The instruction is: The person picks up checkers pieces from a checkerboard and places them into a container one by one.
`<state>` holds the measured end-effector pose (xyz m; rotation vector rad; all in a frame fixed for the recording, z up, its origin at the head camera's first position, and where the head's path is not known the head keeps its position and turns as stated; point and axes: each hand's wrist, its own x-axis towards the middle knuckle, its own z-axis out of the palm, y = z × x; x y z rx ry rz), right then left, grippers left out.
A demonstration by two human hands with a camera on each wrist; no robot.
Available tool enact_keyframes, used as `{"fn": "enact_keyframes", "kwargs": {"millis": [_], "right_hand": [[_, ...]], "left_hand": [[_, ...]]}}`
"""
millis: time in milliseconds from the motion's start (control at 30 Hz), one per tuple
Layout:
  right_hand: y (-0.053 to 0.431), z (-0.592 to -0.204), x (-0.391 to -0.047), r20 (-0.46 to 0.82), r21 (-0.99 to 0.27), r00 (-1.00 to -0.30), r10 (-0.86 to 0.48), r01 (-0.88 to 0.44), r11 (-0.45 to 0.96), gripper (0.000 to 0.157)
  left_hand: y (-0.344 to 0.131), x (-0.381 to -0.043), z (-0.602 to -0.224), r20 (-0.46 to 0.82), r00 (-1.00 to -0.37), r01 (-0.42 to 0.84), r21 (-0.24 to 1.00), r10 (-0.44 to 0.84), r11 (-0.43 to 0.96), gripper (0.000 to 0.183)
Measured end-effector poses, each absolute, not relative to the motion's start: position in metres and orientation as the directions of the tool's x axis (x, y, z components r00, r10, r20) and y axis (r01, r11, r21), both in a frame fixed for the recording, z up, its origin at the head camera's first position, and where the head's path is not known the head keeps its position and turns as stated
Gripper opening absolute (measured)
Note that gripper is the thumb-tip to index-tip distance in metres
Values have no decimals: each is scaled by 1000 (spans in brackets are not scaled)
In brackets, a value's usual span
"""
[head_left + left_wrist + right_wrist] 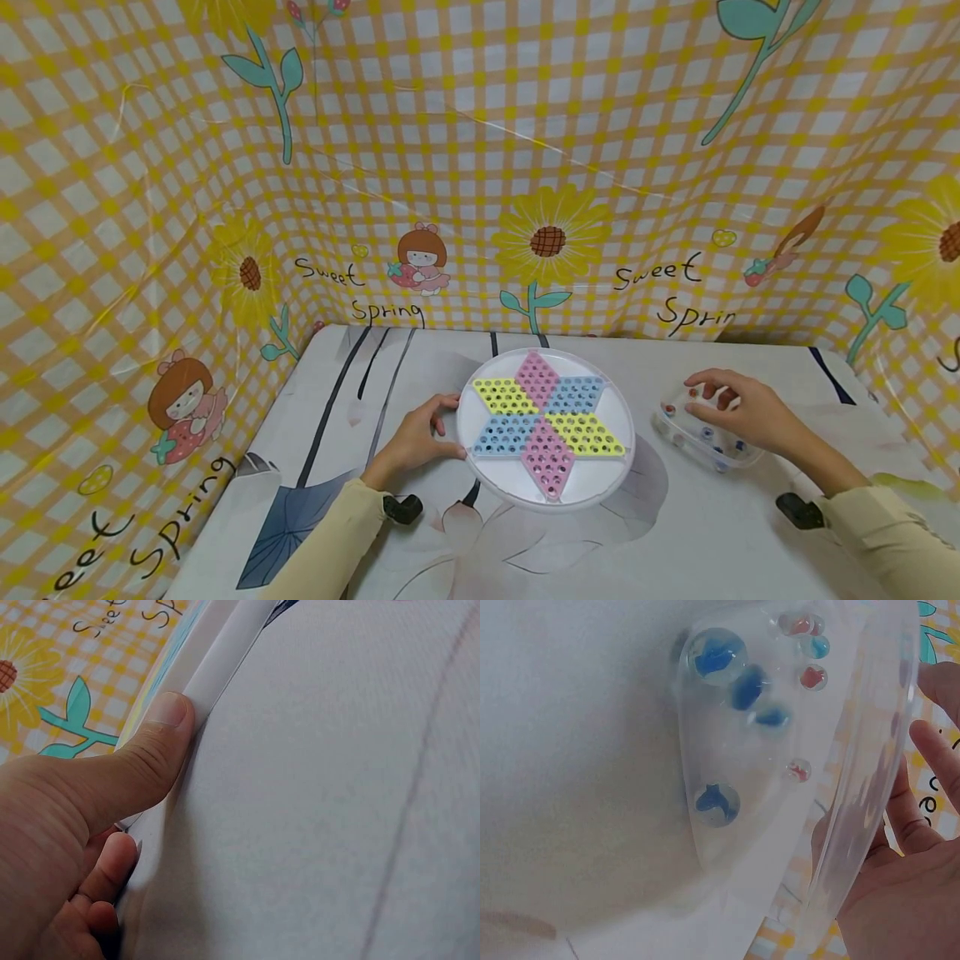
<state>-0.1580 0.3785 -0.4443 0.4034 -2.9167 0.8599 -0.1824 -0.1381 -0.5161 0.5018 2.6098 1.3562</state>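
A round white Chinese checkers board (495, 479) with a pink, yellow and blue star lies on the table. At its left edge my left hand (420, 429) grips the rim, the thumb (169, 716) pressed along it and the other fingers curled beside it. My right hand (750, 412) is over a clear plastic box (681, 443) to the right of the board, fingers loosely bent and nothing seen between them. Inside the box, blue-swirled marbles (717, 804) and red-swirled marbles (813, 677) lie scattered on the bottom.
A white tablecloth (420, 542) printed with flowers and dark lines covers the table. Yellow checked fabric (465, 167) with sunflowers hangs around the back and sides. Dark wrist cameras (402, 508) sit at both sleeves.
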Motion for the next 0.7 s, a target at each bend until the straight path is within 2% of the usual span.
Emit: {"fn": "enact_keyframes", "kwargs": {"millis": [700], "right_hand": [[382,-445,-160,198,-517,-946,-257,-323,792,35]], "left_hand": [[-136,-186,-515,8,-919,232,819,395,524,77]]}}
